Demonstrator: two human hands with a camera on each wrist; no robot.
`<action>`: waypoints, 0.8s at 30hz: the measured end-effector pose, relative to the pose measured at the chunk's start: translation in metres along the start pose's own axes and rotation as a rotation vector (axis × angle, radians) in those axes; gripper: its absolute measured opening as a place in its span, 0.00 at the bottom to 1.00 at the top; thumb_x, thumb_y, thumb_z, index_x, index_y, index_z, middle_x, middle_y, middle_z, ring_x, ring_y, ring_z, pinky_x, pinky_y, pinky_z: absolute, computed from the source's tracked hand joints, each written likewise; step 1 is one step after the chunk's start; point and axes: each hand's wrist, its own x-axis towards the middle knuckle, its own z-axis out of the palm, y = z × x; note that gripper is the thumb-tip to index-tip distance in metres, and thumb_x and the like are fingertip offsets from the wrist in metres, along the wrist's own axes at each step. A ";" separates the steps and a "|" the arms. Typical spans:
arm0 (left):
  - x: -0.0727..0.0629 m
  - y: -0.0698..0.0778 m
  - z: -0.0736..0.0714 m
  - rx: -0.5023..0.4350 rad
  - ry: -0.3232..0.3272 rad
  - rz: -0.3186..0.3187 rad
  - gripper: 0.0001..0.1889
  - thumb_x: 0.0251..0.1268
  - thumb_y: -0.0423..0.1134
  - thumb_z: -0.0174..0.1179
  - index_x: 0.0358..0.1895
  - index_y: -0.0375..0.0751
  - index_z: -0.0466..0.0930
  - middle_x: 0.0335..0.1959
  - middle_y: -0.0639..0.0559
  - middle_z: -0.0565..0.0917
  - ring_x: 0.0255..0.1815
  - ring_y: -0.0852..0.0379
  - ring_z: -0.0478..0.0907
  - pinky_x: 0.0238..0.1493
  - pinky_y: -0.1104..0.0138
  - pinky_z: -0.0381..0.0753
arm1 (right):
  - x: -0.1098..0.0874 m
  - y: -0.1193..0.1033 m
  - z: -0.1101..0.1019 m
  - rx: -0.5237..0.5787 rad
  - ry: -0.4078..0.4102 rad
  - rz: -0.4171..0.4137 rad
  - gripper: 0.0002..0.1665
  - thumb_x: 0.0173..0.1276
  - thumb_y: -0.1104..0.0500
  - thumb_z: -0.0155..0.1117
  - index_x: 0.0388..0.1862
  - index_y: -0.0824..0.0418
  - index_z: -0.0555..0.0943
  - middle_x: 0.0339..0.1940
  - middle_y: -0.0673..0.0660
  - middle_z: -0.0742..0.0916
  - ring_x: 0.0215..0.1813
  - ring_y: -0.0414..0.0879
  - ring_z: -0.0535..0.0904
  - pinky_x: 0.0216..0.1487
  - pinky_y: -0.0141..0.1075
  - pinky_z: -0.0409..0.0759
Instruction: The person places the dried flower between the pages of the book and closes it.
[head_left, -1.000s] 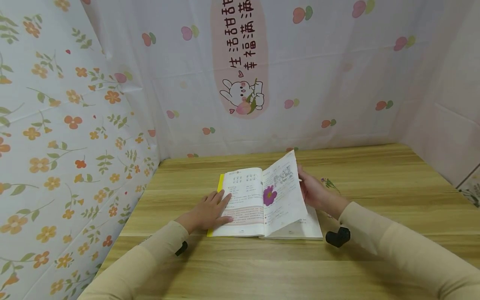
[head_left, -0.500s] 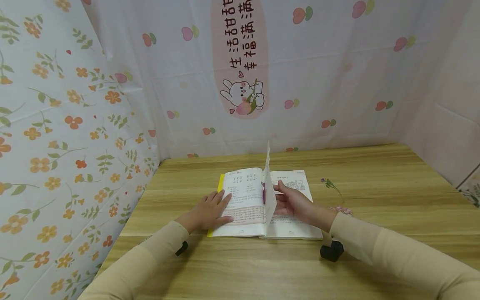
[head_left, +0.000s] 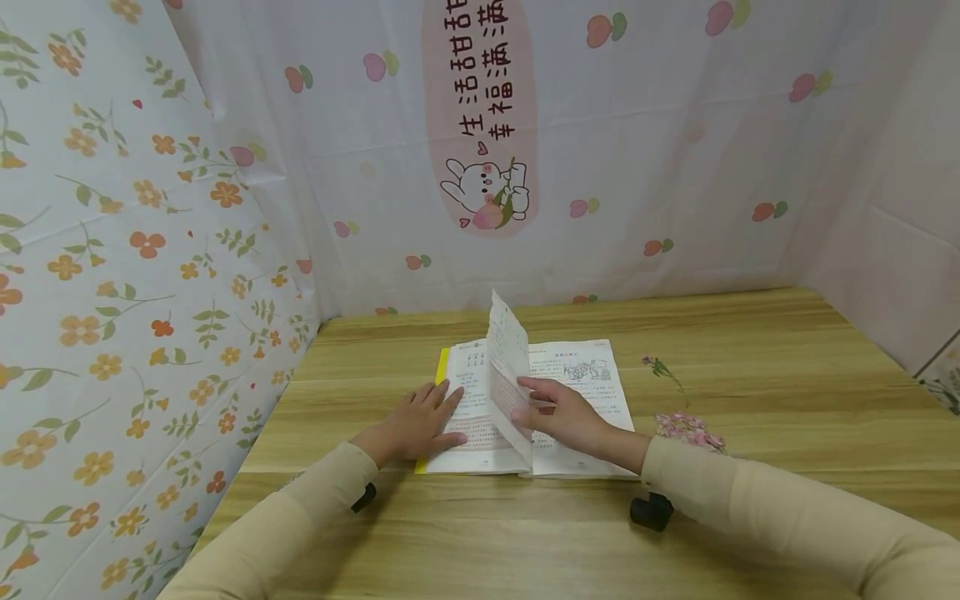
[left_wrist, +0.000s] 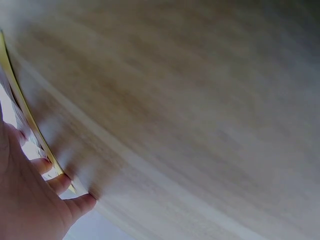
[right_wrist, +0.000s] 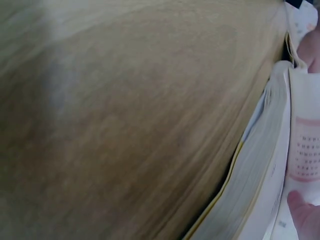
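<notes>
An open book (head_left: 588, 400) with a yellow cover edge lies on the wooden table. One page (head_left: 506, 358) stands up from the spine and leans to the left. On the left page rests my left hand (head_left: 422, 423), fingers spread and partly over the book's outer edge. In the left wrist view its fingertips (left_wrist: 86, 201) reach past the yellow cover edge. Thumb and fingers of my right hand (head_left: 568, 421) touch the right face of the raised page. The right wrist view shows the thumb (right_wrist: 302, 217) against that page. No purple flower is visible; the raised page hides part of the left page.
Pink flowers (head_left: 688, 430) lie to the right of the book, beside the right sleeve. A thin sprig (head_left: 662, 370) with a small purple bloom lies behind them. Patterned cloth (head_left: 637, 167) hangs behind the table (head_left: 480, 533) and along its sides.
The page carrying a purple flower has swung from right to past upright, leaning left, and the flower has gone from view. My right hand moved left with it. My left hand stayed put.
</notes>
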 end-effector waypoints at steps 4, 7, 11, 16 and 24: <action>0.000 0.001 -0.001 -0.004 -0.010 -0.002 0.43 0.70 0.68 0.42 0.77 0.41 0.50 0.76 0.38 0.51 0.74 0.39 0.51 0.68 0.45 0.55 | -0.001 0.000 0.005 -0.101 -0.020 -0.090 0.44 0.61 0.50 0.73 0.72 0.62 0.67 0.75 0.64 0.64 0.72 0.60 0.61 0.65 0.52 0.65; -0.001 0.001 -0.001 0.010 -0.004 0.006 0.44 0.70 0.67 0.43 0.76 0.38 0.52 0.76 0.38 0.51 0.74 0.39 0.52 0.68 0.45 0.56 | -0.001 -0.001 0.008 -0.197 -0.036 -0.133 0.46 0.59 0.50 0.75 0.72 0.61 0.67 0.76 0.64 0.61 0.75 0.59 0.56 0.68 0.53 0.60; -0.002 0.000 -0.001 0.011 0.017 0.029 0.43 0.70 0.64 0.49 0.76 0.36 0.53 0.75 0.36 0.52 0.73 0.37 0.52 0.66 0.44 0.58 | 0.000 -0.002 0.011 -0.313 -0.077 -0.201 0.46 0.59 0.50 0.74 0.73 0.62 0.66 0.76 0.65 0.59 0.76 0.58 0.54 0.69 0.51 0.59; -0.004 -0.001 -0.002 -0.001 0.024 0.037 0.41 0.70 0.60 0.51 0.76 0.36 0.53 0.75 0.36 0.51 0.73 0.36 0.52 0.65 0.43 0.59 | 0.001 -0.003 0.011 -0.412 -0.123 -0.265 0.44 0.61 0.49 0.72 0.72 0.62 0.67 0.76 0.66 0.59 0.75 0.58 0.54 0.69 0.49 0.59; -0.004 -0.003 0.000 -0.014 0.054 0.061 0.35 0.74 0.55 0.47 0.75 0.36 0.55 0.74 0.36 0.54 0.72 0.36 0.53 0.66 0.44 0.58 | 0.000 -0.004 0.010 -0.551 -0.192 -0.327 0.40 0.63 0.47 0.70 0.71 0.59 0.70 0.75 0.62 0.65 0.76 0.56 0.53 0.70 0.50 0.58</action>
